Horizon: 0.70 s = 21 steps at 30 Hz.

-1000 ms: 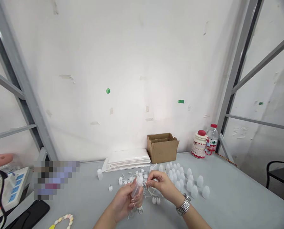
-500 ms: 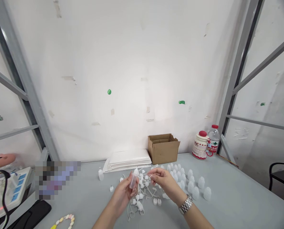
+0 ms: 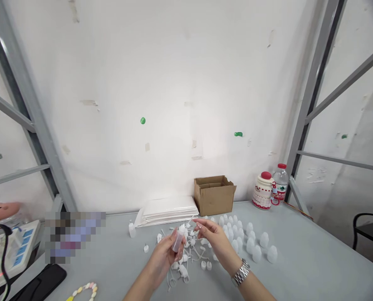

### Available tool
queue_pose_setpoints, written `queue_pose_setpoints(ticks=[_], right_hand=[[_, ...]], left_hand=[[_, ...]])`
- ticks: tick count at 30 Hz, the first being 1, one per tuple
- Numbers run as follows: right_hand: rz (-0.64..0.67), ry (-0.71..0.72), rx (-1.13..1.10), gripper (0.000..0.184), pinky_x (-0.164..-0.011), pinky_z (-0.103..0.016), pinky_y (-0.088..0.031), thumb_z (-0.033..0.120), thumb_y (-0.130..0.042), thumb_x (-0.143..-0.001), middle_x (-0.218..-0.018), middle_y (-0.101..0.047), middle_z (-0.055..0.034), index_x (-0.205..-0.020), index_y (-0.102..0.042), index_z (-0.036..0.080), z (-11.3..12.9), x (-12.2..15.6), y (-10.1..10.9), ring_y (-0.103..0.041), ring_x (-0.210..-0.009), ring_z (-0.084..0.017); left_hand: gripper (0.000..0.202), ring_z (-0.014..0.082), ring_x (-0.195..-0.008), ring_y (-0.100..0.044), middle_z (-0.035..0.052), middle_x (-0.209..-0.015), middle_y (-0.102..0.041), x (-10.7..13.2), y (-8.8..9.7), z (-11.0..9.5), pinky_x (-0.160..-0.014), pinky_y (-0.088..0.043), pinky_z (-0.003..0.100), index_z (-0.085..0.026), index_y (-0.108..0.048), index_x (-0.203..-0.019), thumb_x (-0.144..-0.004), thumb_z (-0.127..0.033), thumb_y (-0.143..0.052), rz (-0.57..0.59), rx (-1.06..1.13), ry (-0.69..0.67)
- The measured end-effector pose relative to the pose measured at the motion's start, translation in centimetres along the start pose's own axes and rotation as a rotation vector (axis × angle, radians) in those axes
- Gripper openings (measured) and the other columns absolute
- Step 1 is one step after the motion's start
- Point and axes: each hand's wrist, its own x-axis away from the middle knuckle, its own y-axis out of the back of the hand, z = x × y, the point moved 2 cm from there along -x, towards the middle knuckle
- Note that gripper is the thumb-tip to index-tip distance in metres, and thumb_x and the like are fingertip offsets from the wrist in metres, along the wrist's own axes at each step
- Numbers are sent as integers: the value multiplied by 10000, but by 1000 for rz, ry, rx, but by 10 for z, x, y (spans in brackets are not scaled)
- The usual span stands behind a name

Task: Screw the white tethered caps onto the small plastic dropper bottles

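just in front of cardboard box (image 3: 214, 195), above counter (image 3: 299, 259), your left hand (image 3: 165, 255) closed round small clear bottle (image 3: 177, 240); right hand (image 3: 213, 240) pinches tiny white piece, too small to identify. bottle likely light, smooth, squeezable: hold mid-body, gently.

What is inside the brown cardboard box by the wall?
The cardboard box is open at the top, with only its inner flaps showing. Its front wall hides whatever lies inside, so its contents cannot be seen.
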Motion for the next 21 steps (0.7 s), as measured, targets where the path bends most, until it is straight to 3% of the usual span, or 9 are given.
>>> queue_pose_setpoints(ticks=[5,8,11,17,21], right_hand=[[-61,82,54,331,-660,-286,-427,420,-704,-617,-691,-605,2,-887,-701,227,6,3,-1,-508,-630,-142],[-63,130,81,229,-611,-267,-412,417,-699,-625,-642,-574,1,-712,-713,206,7,3,-1,-494,-618,-141],[-63,146,69,245,-586,-259,-401,421,-688,-638,-580,-549,8,-574,-664,186,6,3,-1,-485,-591,-136],[-109,124,24,235,-620,-260,-415,407,-692,-646,-593,-582,10,-629,-637,179,-1,1,1,-517,-611,-142],[-65,87,-93,231,-597,-261,-419,376,-704,-647,-606,-625,1,-717,-628,169,-7,-2,1,-531,-556,-126]], left_hand=[[429,60,-424,-313,-36,-458,-427,1,-7,4,-464,-212,217,-126,-600,-624,-650,-554,-602,5,-96,46],[457,60,-411,-316,-38,-441,-415,2,-11,5,-456,-201,218,-119,-602,-621,-660,-574,-577,34,-164,55],[462,59,-406,-316,-38,-446,-418,3,-12,6,-453,-214,222,-113,-609,-622,-668,-571,-572,44,-209,47],[460,69,-419,-343,-26,-469,-453,-1,-8,12,-449,-253,222,-118,-613,-624,-660,-575,-576,63,-225,42],[473,73,-418,-353,-25,-456,-450,-1,-7,16,-452,-273,222,-109,-627,-632,-682,-573,-553,76,-266,52]])
